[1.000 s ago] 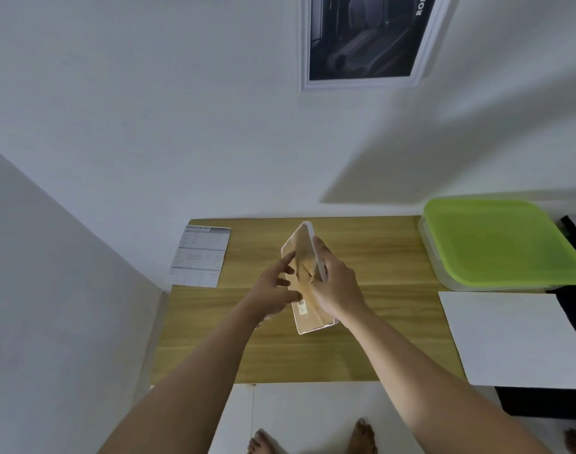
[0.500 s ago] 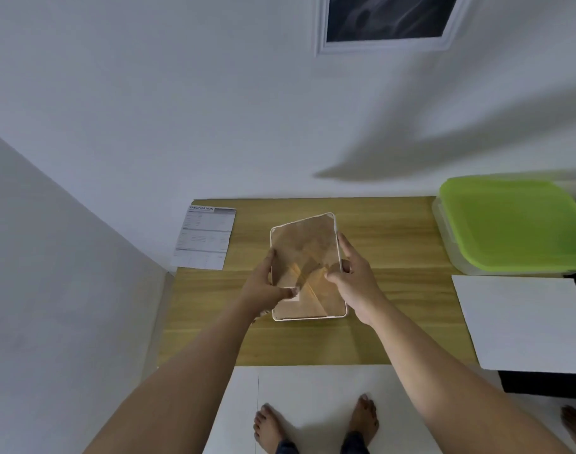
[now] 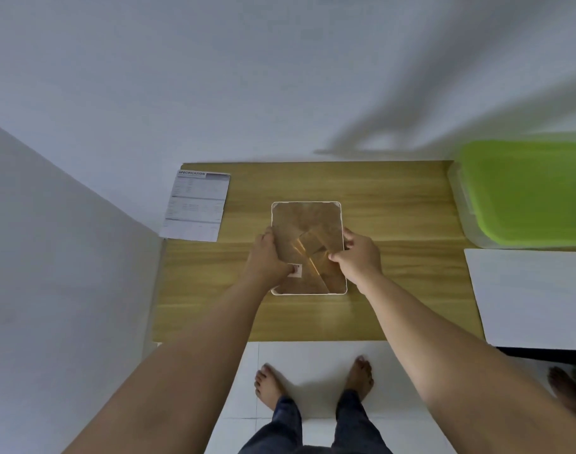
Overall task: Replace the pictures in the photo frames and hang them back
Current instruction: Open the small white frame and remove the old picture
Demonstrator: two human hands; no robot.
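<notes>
A white-rimmed photo frame point(image 3: 308, 221) lies face down on the wooden table point(image 3: 395, 208), its brown backing board and folded stand showing. My left hand point(image 3: 268, 255) grips the frame's left edge, thumb on the backing near a small white label. My right hand point(image 3: 357, 253) holds the right edge, its fingers curled onto the backing beside the stand. No picture is visible from this side.
A printed specification sheet point(image 3: 196, 206) hangs over the table's far left corner. A clear box with a green lid point(image 3: 526, 194) stands at the right, a blank white sheet point(image 3: 535, 296) in front of it. White walls close the left and back. My bare feet stand below.
The frame went from held upright on edge to lying flat, back up, on the table. My view tilted down, so the hung picture on the wall left the frame.
</notes>
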